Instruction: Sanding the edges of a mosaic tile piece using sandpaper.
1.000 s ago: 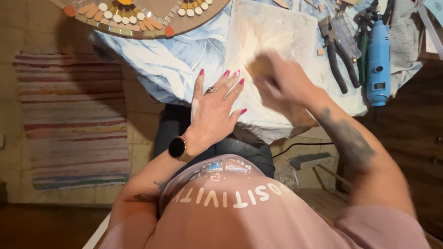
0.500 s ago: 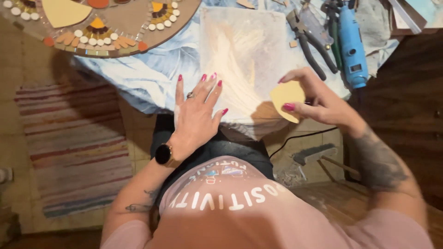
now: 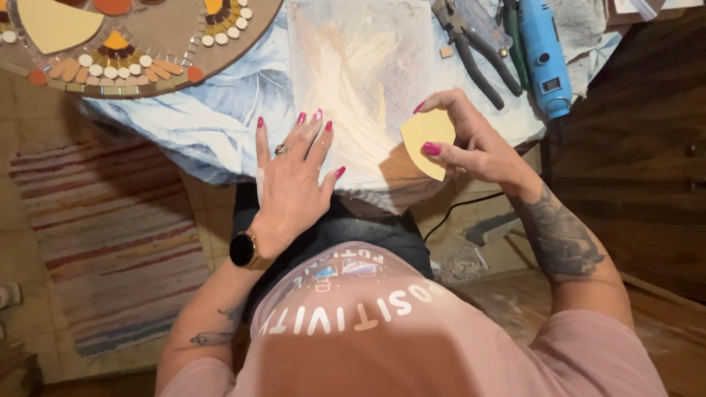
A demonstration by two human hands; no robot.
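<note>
**Yellow piece lifted off the sanding slab, mosaic partly filled**

The right hand [image 3: 471, 143] is closed in a pinch on a pale yellow tile piece [image 3: 426, 143], which is held just off the near right corner of the dusty sanding slab [image 3: 368, 81], clear of its surface. One edge of the piece looks rounded, one end pointed; whether the shaping is finished cannot be told. The left hand [image 3: 290, 184] is laid flat and open, fingers spread, on the near left part of the slab, holding nothing. Pale streaks of dust are seen across the slab, so some grinding is judged to be done. To the left of the slab, a round mosaic board [image 3: 140, 44] is seen with patterned areas set and bare brown areas unfilled, so much laying appears to be left. To the right of the slab, pliers [image 3: 478, 51] and a blue rotary tool [image 3: 543, 55] are lying unused
</note>
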